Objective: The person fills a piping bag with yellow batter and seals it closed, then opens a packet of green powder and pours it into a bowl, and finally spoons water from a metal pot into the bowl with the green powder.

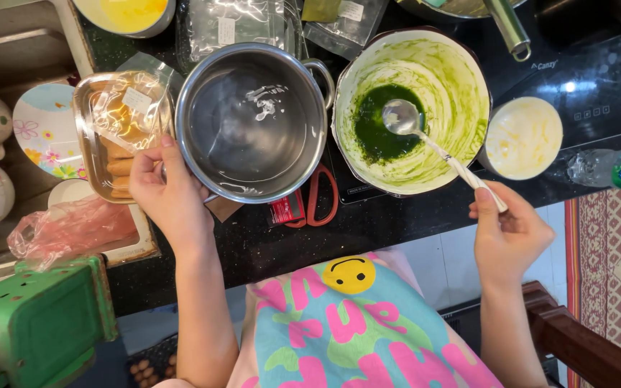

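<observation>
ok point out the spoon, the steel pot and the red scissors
spoon (402, 116), head view, on its metal bowl over the green liquid
steel pot (253, 122), head view, on its inner bottom
red scissors (323, 197), head view, on the handle loop below the pot

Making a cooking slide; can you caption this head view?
Left hand grips steel pot while right hand holds spoon in green-smeared bowl.

Left of the bowl (411, 108) stands the steel pot (253, 118); a spoon (425, 133) rests in the bowl; a cup (522, 136) sits right of it.
</observation>
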